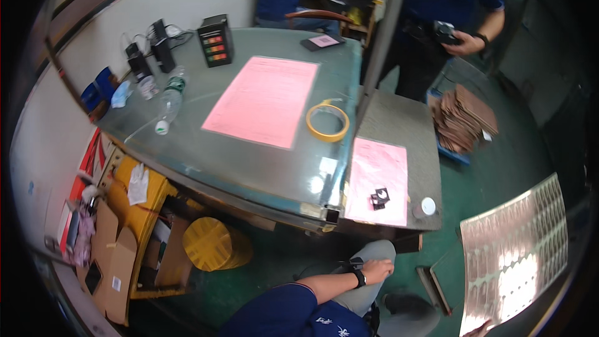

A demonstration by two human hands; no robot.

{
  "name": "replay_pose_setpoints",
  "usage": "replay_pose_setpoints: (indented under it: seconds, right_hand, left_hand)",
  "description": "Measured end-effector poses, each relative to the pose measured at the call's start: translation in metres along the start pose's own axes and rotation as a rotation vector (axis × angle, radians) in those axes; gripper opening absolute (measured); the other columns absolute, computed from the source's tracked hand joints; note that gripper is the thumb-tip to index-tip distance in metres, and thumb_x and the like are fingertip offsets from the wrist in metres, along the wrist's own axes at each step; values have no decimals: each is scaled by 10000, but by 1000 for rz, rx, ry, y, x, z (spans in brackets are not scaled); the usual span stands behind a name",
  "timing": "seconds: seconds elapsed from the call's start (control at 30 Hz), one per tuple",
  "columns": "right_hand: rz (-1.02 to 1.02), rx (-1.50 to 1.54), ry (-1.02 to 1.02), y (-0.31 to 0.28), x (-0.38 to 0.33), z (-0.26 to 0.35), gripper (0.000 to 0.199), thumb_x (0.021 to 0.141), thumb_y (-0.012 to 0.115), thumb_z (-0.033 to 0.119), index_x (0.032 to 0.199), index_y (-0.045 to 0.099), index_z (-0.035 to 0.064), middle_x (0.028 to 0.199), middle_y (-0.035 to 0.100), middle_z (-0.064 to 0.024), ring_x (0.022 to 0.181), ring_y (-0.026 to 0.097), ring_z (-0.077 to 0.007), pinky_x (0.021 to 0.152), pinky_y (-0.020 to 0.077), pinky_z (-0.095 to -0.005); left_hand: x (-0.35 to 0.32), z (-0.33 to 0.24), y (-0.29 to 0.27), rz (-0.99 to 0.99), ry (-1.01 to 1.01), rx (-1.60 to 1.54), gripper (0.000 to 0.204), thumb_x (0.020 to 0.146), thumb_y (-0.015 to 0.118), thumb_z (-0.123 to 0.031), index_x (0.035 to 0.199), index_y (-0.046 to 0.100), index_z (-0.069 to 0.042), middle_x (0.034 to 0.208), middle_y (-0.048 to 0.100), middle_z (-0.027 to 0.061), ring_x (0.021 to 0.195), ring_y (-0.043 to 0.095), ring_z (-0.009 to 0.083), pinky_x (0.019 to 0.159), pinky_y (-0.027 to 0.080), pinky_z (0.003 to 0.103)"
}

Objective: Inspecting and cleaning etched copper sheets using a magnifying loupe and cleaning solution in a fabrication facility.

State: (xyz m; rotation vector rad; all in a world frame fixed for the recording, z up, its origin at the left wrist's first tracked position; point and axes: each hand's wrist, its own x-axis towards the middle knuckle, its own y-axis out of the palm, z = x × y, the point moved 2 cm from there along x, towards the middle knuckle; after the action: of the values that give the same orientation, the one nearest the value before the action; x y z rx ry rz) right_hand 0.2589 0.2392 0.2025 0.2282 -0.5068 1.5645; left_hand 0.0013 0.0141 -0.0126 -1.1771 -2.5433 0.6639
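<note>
My left hand point(377, 269), with a black watch at its wrist, rests on my grey-trousered knee, its fingers lying over it and holding nothing. At the lower right edge, the fingers of my right hand point(479, 329) grip the bottom edge of a large shiny metal sheet point(515, 243). Rows of repeated cut or stamped shapes cover this sheet, and bright light glares off its lower part. It stands tilted beside my legs. Most of my right hand is cut off by the picture's edge.
A glass-topped table point(249, 171) carries a pink paper point(265, 100), yellow tape roll point(327, 122), plastic bottle point(171, 100) and black box point(215, 40). A lower grey table point(393, 112) adjoins it. Nearby are a yellow stool point(215, 243), stacked brown pieces point(465, 118) and two other people point(446, 0).
</note>
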Motion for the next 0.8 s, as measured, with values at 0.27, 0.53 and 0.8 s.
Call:
replay_pose_setpoints:
  seconds: [0.27, 0.53, 0.8]
  right_hand:
    - [81, 542, 367, -26, -6, -45, 393, 913, 521, 217, 1247, 437, 27, 1197, 488, -64, 1125, 446, -153, 971, 333, -310]
    - [107, 804, 408, -16, -21, -27, 398, 903, 512, 100, 1279, 403, 32, 1135, 572, -94, 991, 588, -196, 803, 516, -325]
    - [111, 790, 495, -16, -20, -28, 328, 883, 558, 153, 1167, 490, 4, 1097, 590, -117, 986, 582, -195, 844, 485, -320]
  left_hand:
    - [0, 3, -21, -61, -23, -56, 176, 803, 473, -101, 832, 642, -143, 917, 610, 61, 796, 589, 308, 673, 478, 399]
    - [11, 6, -22, 70, -226, -563, 208, 875, 418, -10, 927, 619, -26, 884, 624, 80, 712, 610, 135, 611, 480, 241]
    - [16, -81, -41, 176, -139, -815, 201, 927, 451, -96, 1081, 530, 7, 1022, 595, 123, 827, 610, 163, 700, 507, 263]
